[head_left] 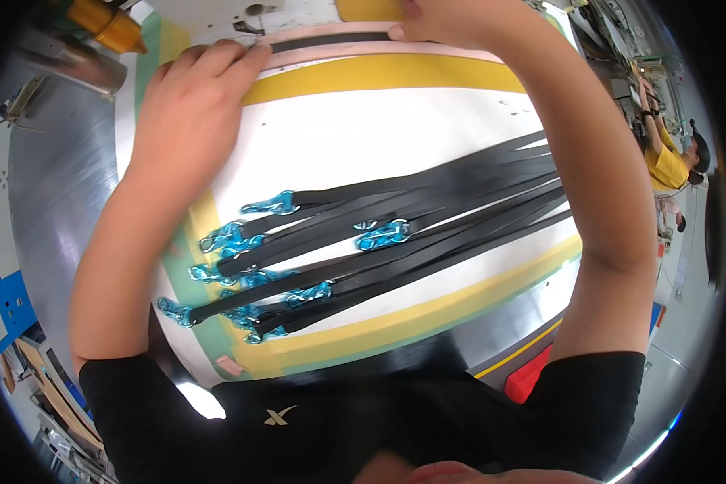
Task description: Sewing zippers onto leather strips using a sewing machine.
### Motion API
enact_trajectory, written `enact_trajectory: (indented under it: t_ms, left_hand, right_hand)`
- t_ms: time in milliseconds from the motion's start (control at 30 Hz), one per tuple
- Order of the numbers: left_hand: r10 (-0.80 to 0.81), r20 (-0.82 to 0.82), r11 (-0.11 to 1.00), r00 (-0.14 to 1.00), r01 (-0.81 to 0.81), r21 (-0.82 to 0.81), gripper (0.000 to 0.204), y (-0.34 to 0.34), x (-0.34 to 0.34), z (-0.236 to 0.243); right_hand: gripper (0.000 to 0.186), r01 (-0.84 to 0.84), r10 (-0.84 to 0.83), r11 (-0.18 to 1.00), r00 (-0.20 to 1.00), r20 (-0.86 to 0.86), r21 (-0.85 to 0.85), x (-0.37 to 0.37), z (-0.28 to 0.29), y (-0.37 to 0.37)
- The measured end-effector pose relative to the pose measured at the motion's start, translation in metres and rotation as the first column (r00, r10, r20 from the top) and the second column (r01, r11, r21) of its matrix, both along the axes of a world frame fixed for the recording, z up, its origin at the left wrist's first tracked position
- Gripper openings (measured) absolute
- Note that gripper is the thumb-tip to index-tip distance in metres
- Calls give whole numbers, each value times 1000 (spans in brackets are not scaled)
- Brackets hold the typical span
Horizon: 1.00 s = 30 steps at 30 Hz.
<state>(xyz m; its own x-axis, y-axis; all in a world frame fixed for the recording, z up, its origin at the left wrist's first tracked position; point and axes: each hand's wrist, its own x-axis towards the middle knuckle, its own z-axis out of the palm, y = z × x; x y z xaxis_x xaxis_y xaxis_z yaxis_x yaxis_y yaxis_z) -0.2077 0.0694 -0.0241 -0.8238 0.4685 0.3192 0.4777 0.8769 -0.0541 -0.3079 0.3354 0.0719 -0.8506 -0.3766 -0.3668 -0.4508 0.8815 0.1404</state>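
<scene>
We press a black strap (331, 40) flat along the pink strip (363, 52) at the table's far edge, left hand (189, 113) fingers down on its left end, right hand (440, 20) pinching further right. We judge even tension keeps it straight. Nearer lies a strap pile (395, 230) with blue clips (383, 234).

A factory sewing floor: a taped worktop (395, 121) under both hands, a sewing-machine needle (254, 28) between them, a co-worker (669, 165) right of them.
</scene>
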Motion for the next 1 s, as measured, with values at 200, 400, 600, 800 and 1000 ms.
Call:
enact_trajectory:
  t_ms: [200,400,600,800,1000]
  left_hand:
    - [33,19,999,999,-33,-41,50,-2,4,1]
    - [10,-41,1000,999,-10,-17,52,-1,2,-4]
    - [56,29,998,998,-55,-41,51,-1,2,-3]
    - [51,-23,997,998,-53,-62,51,-3,2,-3]
    - [-34,-20,999,999,34,5,47,-8,1,-9]
  right_hand:
    - [49,207,-199,973,977,-81,104,-5,-2,66]
    - [42,274,-237,945,951,-201,180,-34,-36,186]
    - [56,283,-228,949,922,-314,140,-57,-37,285]
    - [61,384,-324,907,898,-300,172,-60,-33,325]
    - [25,427,-475,880,802,-363,-208,-31,-42,301]
